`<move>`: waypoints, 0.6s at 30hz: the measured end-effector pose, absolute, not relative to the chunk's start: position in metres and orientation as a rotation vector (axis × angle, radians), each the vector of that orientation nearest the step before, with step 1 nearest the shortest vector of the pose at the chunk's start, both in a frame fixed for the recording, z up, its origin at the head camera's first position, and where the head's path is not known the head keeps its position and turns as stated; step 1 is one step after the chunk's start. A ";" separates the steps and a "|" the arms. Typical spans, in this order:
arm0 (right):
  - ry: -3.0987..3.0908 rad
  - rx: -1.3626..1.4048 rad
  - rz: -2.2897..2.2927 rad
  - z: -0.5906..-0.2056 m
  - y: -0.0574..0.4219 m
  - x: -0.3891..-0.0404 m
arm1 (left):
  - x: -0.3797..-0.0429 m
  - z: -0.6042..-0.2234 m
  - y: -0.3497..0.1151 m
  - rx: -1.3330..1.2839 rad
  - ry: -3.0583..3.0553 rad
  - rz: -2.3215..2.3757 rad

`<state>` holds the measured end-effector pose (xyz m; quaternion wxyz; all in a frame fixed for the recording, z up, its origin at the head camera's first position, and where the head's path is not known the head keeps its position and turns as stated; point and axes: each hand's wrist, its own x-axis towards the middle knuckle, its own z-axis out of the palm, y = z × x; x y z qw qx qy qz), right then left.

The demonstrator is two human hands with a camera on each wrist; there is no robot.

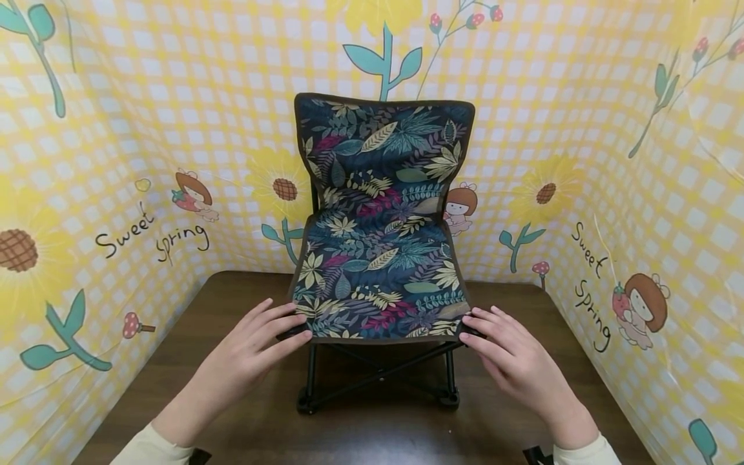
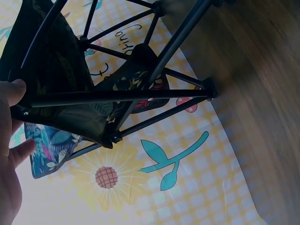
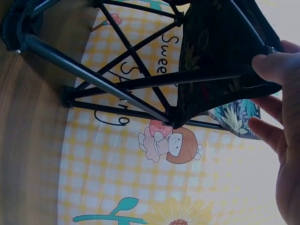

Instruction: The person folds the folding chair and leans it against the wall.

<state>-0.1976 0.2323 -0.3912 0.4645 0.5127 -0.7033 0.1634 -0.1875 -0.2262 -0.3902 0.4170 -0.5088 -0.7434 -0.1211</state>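
A folding chair with a dark leaf-print fabric seat and backrest stands upright and unfolded, its seat facing me. My left hand holds the seat's front left corner, fingers on top; the left wrist view has its thumb against the underside of that corner. At the front right corner, my right hand holds on the same way, with its thumb under the corner in the right wrist view. Black crossed tubes form the legs, ending in dark feet.
The chair's feet rest on a dark brown wooden tabletop. A yellow-and-white checked cloth printed with flowers and cartoon figures hangs behind the chair and along both sides of the table.
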 end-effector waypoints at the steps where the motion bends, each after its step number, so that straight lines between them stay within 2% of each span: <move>1: -1.731 1.249 0.396 -0.392 0.232 -0.198 | -0.188 -0.390 -0.225 -1.285 -1.860 -0.304; 18: -1.724 1.240 0.419 -0.397 0.223 -0.201 | -0.190 -0.390 -0.219 -1.287 -1.781 -0.269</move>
